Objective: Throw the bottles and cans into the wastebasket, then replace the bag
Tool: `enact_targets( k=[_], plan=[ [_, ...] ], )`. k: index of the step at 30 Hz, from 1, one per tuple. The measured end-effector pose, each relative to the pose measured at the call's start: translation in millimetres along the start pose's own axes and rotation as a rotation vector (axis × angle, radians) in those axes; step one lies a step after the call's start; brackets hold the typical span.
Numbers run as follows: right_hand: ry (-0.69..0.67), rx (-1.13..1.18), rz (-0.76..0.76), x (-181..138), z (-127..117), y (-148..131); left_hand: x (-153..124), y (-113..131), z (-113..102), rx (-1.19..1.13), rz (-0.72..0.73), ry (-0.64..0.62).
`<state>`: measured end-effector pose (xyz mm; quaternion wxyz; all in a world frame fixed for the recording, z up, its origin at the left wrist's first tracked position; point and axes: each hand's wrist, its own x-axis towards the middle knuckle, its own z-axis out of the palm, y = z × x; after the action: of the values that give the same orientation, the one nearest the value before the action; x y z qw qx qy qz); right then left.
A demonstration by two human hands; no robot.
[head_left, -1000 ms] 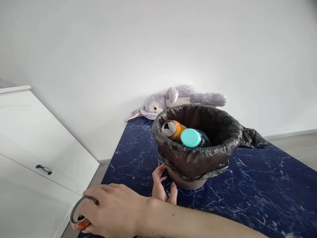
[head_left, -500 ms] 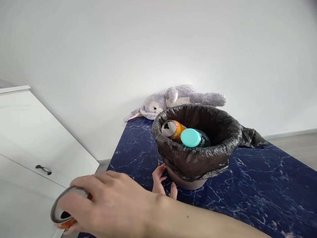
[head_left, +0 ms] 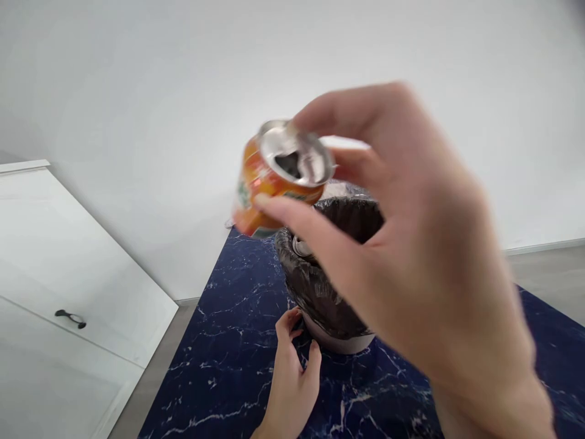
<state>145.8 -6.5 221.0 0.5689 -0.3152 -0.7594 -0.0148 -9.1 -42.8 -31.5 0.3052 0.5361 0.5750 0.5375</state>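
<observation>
Held up in front of me is an orange drink can point(head_left: 256, 183), its opened top tilted toward me. My right hand point(head_left: 406, 244) is closed on it, with the thumb on its side and the fingers at the rim. Below and behind it stands a bin point(head_left: 340, 341) lined with a black plastic bag point(head_left: 315, 292). My right hand covers much of its mouth, but the silver top of another can point(head_left: 300, 246) shows inside. At the bin's lower left side is my left hand point(head_left: 295, 366), thumb and fingers apart, fingertips at the base.
The bin stands on a dark blue marbled tabletop point(head_left: 228, 335). A white cabinet point(head_left: 82, 244) with a black handle point(head_left: 70, 318) is at the left. Behind the table rises a white wall point(head_left: 159, 110). The grey plush toy is mostly hidden behind the right hand and can.
My right hand has lifted the orange can from the lower left up and to the right, in front of the bin. My left hand has stayed by the bin's base.
</observation>
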Motion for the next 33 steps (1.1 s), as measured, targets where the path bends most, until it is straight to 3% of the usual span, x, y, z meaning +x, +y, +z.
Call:
enact_targets(
  k=[3,8,13,19,25,33],
  plan=[
    [0.138,-0.027,0.04,0.8,-14.4,14.5,0.6,4.6,-3.2,0.051,-0.117,-0.073],
    [0.163,-0.184,0.19,2.2,-25.7,35.7,3.5,7.7,-3.1,0.058,-0.143,-0.069],
    [0.107,-0.21,0.293,4.6,-21.5,44.4,3.8,9.4,-2.9,0.087,-0.157,-0.114],
    [0.132,-0.202,0.172,4.0,-20.0,46.7,3.1,9.9,-3.3,0.094,-0.184,-0.134],
    [0.111,-0.17,0.178,3.5,-21.7,42.6,3.4,10.9,-2.8,0.099,-0.166,-0.148],
    [0.027,-0.123,0.369,11.8,-4.7,77.4,4.3,21.3,-3.9,0.117,-0.2,-0.178]
  ],
)
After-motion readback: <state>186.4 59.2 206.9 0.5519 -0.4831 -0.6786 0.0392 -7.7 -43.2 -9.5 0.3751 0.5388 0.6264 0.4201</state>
